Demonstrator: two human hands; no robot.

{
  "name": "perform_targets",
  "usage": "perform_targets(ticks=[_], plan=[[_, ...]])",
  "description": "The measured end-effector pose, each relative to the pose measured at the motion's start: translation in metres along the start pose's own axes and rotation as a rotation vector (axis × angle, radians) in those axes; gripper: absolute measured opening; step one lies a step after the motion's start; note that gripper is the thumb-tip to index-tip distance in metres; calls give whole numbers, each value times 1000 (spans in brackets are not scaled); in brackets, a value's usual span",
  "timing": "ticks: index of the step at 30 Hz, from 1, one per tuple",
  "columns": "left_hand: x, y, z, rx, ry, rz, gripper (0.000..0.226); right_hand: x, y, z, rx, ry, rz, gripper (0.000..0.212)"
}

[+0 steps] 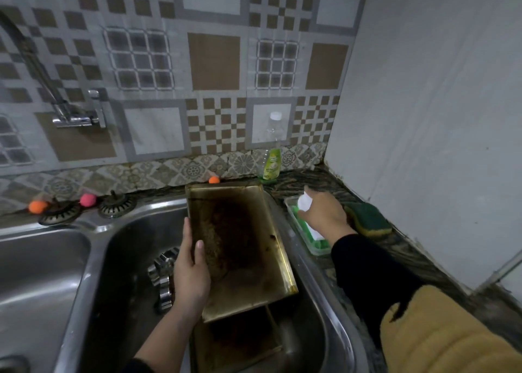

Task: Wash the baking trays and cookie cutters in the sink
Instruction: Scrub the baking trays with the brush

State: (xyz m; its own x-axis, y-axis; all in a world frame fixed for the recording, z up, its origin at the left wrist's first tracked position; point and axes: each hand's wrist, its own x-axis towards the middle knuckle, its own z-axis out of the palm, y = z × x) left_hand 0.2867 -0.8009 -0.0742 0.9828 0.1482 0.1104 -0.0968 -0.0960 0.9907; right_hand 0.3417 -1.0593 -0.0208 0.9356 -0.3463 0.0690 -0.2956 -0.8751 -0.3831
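Head view: left hand (189, 271) grips the left rim of a burnt, stained baking tray (240, 248), thumb curled over the edge, the fingers behind it. Tray tilted, held over the right sink (124, 248) basin. Second tray (234, 341) lies below it in the same basin. Metal cookie cutters (162, 276) on the basin floor, left of the held tray. Right hand (324, 214) reaches over the bench (395, 248), the fingers curled round a white-capped bottle (304, 203) above a green-filled soap dish (310, 238). Green-yellow sponge (368, 219) just right of that hand. Detergent bottle (271, 163) upright at the backsplash.
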Motion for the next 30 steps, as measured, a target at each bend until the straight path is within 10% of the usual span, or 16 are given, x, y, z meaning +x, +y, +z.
perform_targets(ticks=[9,30], plan=[[-2,21,8,-27,28,126,53,-18,-99,-20,256,138,-263,71],[7,20,-5,-261,-1,149,51,-49,-82,6,369,118,-213,71]])
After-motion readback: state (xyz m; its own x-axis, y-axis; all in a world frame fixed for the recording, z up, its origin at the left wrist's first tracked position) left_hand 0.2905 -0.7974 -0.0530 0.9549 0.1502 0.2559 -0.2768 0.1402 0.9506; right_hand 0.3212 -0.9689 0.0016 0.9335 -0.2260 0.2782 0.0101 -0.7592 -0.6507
